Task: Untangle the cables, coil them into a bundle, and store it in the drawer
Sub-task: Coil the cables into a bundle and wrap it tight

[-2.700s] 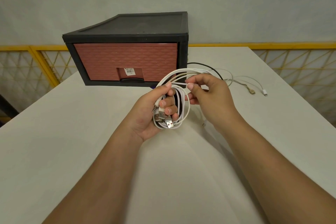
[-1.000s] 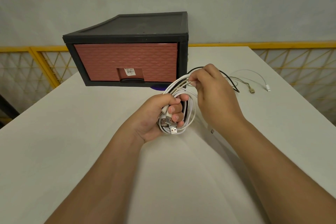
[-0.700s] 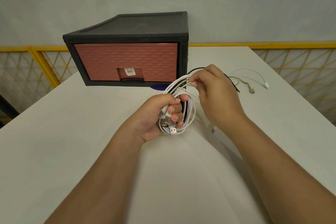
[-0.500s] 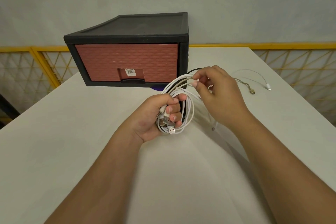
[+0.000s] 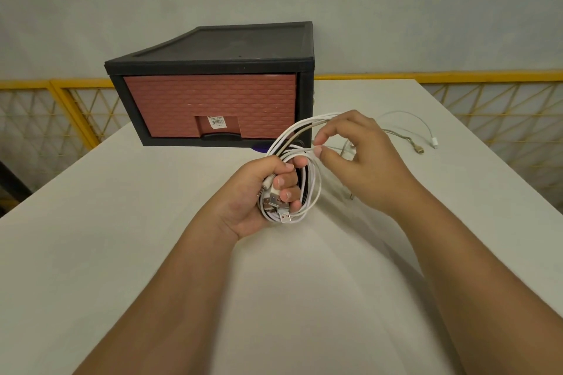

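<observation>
My left hand (image 5: pixel 256 195) grips a coil of white and black cables (image 5: pixel 310 189) just above the white counter (image 5: pixel 106 253), with the USB plugs (image 5: pixel 275 205) bunched against my fingers. My right hand (image 5: pixel 365 161) pinches a white strand (image 5: pixel 304 149) at the coil's top. Behind stands a black plastic drawer unit (image 5: pixel 210 106), its brick-red drawer closed. Loose cable ends (image 5: pixel 422 148) lie to its right.

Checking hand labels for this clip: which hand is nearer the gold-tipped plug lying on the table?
Right. The right hand is just left of the gold-tipped plug, pinching a strand of the cable coil; the left hand is farther left, gripping that coil.
</observation>
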Available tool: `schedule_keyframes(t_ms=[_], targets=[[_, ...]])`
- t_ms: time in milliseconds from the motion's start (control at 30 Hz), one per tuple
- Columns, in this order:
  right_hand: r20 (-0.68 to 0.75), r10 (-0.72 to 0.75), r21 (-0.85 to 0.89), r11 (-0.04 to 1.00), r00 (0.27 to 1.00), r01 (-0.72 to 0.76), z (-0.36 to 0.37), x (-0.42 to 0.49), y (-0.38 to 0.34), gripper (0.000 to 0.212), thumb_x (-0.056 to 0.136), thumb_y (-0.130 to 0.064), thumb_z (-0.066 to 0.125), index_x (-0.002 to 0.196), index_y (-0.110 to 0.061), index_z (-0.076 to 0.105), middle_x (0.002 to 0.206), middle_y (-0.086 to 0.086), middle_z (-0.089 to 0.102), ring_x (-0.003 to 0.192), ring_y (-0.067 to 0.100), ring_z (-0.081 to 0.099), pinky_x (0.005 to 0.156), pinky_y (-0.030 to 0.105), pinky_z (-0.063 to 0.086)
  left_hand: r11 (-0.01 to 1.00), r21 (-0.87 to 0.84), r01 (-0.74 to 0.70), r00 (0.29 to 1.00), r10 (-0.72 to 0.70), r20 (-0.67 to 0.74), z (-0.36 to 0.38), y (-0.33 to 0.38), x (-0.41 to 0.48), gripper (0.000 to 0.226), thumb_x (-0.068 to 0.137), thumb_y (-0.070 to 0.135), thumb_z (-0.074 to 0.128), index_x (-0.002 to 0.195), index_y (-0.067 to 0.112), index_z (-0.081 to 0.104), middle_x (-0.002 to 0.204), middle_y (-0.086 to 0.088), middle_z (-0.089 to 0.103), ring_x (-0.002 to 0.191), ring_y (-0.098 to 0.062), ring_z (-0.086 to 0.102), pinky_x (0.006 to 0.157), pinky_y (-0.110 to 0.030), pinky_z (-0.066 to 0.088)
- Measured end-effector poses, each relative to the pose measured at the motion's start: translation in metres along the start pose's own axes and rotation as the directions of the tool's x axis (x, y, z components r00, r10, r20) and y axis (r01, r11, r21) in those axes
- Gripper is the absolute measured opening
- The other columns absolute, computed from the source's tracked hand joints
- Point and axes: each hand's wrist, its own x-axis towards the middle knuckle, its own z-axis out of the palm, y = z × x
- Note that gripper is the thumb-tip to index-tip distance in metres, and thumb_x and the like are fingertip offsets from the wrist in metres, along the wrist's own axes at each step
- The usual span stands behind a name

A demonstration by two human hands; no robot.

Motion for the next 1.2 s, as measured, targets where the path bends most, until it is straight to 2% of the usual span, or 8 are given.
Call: schedule_keyframes(t_ms=[200, 333, 400, 467, 567, 633, 933, 1200], targets=[[0.248, 0.090, 0.041, 0.994, 0.964, -0.104, -0.011, 0.001, -0.003, 0.024, 0.079, -0.019, 0.077, 0.096, -0.030, 0.062, 0.093, -0.007, 0.063, 0.088, 0.011, 0.059, 0.085, 0.032, 0.050, 0.999, -0.029, -0.024, 1.000, 0.024, -0.004, -0.003, -0.001, 0.001, 0.016, 0.078, 0.012, 0.047, 0.081, 0.012, 0.063, 0.044, 0.009, 0.036, 0.039, -0.006, 0.039, 0.050, -0.025, 0.047], [0.306, 0.187, 0.152, 0.958, 0.933, -0.242, -0.009, 0.000, 0.001, 0.028, 0.078, -0.015, 0.078, 0.096, -0.025, 0.058, 0.095, 0.000, 0.060, 0.084, 0.016, 0.059, 0.077, 0.021, 0.049, 0.999, -0.028, -0.027, 1.000, 0.027, -0.013, -0.001, -0.001, 0.001, 0.015, 0.078, 0.012, 0.047, 0.083, 0.012, 0.061, 0.044, 0.009, 0.036, 0.039, -0.006, 0.039, 0.050, -0.024, 0.047], [0.206, 0.159, 0.050, 0.984, 0.966, -0.172, -0.007, 0.001, 0.001, 0.032, 0.075, -0.018, 0.080, 0.093, -0.025, 0.055, 0.100, -0.004, 0.053, 0.087, 0.010, 0.053, 0.075, 0.011, 0.041, 0.998, -0.042, -0.042, 0.999, 0.041, -0.031, -0.001, 0.000, 0.001, 0.014, 0.077, 0.013, 0.048, 0.084, 0.013, 0.060, 0.044, 0.010, 0.036, 0.040, -0.006, 0.039, 0.050, -0.023, 0.047], [0.141, 0.088, -0.054, 0.995, 0.986, -0.081, -0.005, 0.001, 0.000, 0.032, 0.072, -0.021, 0.082, 0.089, -0.027, 0.056, 0.099, -0.007, 0.047, 0.093, 0.012, 0.048, 0.085, 0.021, 0.041, 0.995, -0.078, -0.064, 0.997, 0.060, -0.054, -0.002, 0.001, 0.002, 0.014, 0.076, 0.013, 0.049, 0.084, 0.013, 0.060, 0.044, 0.010, 0.036, 0.040, -0.005, 0.039, 0.050, -0.022, 0.048], [0.204, -0.008, -0.118, 0.993, 0.979, 0.032, -0.003, -0.001, -0.004, 0.024, 0.070, -0.023, 0.084, 0.085, -0.030, 0.066, 0.095, -0.006, 0.049, 0.097, 0.016, 0.047, 0.091, 0.043, 0.043, 0.989, -0.117, -0.090, 0.994, 0.082, -0.068, -0.005, 0.002, 0.002, 0.013, 0.077, 0.013, 0.048, 0.084, 0.013, 0.060, 0.045, 0.010, 0.036, 0.040, -0.005, 0.039, 0.050, -0.022, 0.048], [0.255, -0.037, -0.160, 0.984, 0.966, 0.080, -0.002, -0.002, -0.005, 0.023, 0.070, -0.024, 0.083, 0.087, -0.033, 0.069, 0.095, -0.007, 0.050, 0.097, 0.015, 0.047, 0.092, 0.045, 0.041, 0.987, -0.122, -0.102, 0.993, 0.094, -0.075, -0.006, 0.002, 0.003, 0.013, 0.077, 0.013, 0.048, 0.083, 0.013, 0.060, 0.045, 0.010, 0.037, 0.040, -0.005, 0.040, 0.051, -0.023, 0.047], [0.371, -0.081, -0.222, 0.960, 0.925, 0.173, 0.006, -0.004, -0.009, 0.012, 0.082, -0.017, 0.074, 0.086, -0.027, 0.069, 0.092, -0.009, 0.048, 0.092, 0.009, 0.043, 0.087, 0.033, 0.038, 0.977, -0.170, -0.131, 0.987, 0.112, -0.119, -0.007, 0.003, 0.002, 0.015, 0.074, 0.013, 0.051, 0.087, 0.012, 0.058, 0.045, 0.011, 0.038, 0.041, -0.005, 0.042, 0.051, -0.022, 0.047], [0.514, -0.028, -0.110, 0.989, 0.858, 0.098, 0.012, -0.006, -0.008, 0.010, 0.088, -0.012, 0.065, 0.090, -0.021, 0.064, 0.085, -0.006, 0.054, 0.069, 0.002, 0.048, 0.064, 0.014, 0.036, 0.968, -0.173, -0.183, 0.968, 0.147, -0.201, 0.001, 0.004, 0.002, 0.019, 0.094, 0.010, 0.040, 0.088, 0.012, 0.058, 0.044, 0.009, 0.045, 0.042, -0.007, 0.049, 0.050, -0.020, 0.049]])
